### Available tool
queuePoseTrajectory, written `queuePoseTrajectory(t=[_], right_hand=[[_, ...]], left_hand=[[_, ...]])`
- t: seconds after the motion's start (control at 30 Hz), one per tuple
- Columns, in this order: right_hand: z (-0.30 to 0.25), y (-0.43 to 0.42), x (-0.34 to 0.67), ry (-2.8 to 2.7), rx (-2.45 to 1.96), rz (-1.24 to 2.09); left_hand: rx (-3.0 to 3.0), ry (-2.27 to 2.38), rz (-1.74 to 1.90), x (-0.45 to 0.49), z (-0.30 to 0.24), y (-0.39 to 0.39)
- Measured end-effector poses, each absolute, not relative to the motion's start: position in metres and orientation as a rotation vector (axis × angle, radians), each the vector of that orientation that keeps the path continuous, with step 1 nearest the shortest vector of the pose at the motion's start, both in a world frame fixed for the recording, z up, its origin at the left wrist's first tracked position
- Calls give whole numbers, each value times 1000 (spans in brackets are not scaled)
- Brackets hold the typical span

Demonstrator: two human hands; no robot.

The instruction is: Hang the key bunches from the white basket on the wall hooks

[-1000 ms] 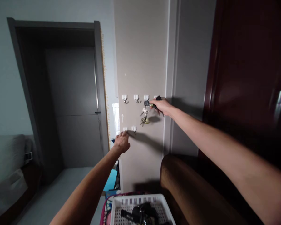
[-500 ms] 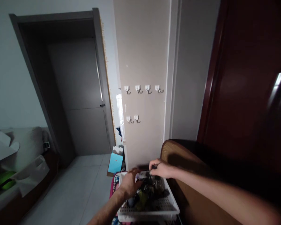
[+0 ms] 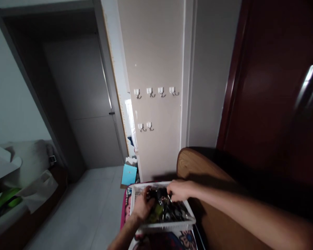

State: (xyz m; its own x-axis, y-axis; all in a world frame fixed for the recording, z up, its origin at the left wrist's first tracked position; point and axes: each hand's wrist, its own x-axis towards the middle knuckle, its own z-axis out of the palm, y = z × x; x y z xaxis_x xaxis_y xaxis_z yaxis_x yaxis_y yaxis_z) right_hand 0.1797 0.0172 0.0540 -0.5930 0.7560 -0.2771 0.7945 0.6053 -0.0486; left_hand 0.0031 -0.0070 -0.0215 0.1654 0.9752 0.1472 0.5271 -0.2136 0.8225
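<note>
Both my hands are down in a white plastic basket (image 3: 188, 210) holding a dark heap of keys (image 3: 169, 211) and small items. My right hand (image 3: 180, 191) is at the basket's far side, fingers curled over a bunch of keys. My left hand (image 3: 143, 205) rests at the basket's left, fingers bent among the contents; what it holds, if anything, is hidden. On the beige wall above, a top row of several white hooks (image 3: 154, 91) and two lower hooks (image 3: 145, 126) hang bare.
A brown rounded armrest (image 3: 198, 166) sits right of the basket, with a dark red door (image 3: 271, 86) behind. A grey door (image 3: 78, 104) stands at left, a blue box (image 3: 128, 174) on the floor, and a sofa with white paper (image 3: 21, 173) at far left.
My right hand took the key bunch off the top row of hooks and dropped down to the basket. My left hand left the lower hooks and went into the basket too.
</note>
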Motion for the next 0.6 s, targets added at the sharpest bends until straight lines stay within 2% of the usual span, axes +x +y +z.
queuePoseTrajectory(t=[0.17, 0.43, 0.5, 0.6], right_hand=[[60, 27, 189, 2620, 1385, -252], [51, 20, 178, 2745, 1205, -400], [45, 16, 176, 2725, 1194, -354], [38, 13, 175, 2701, 1204, -263]], left_hand=[[1695, 1615, 1028, -3, -11, -7], [1653, 1515, 1299, -8, -26, -3], [1691, 1524, 1286, -8, -27, -3], [1816, 1561, 1074, -4, -25, -5]])
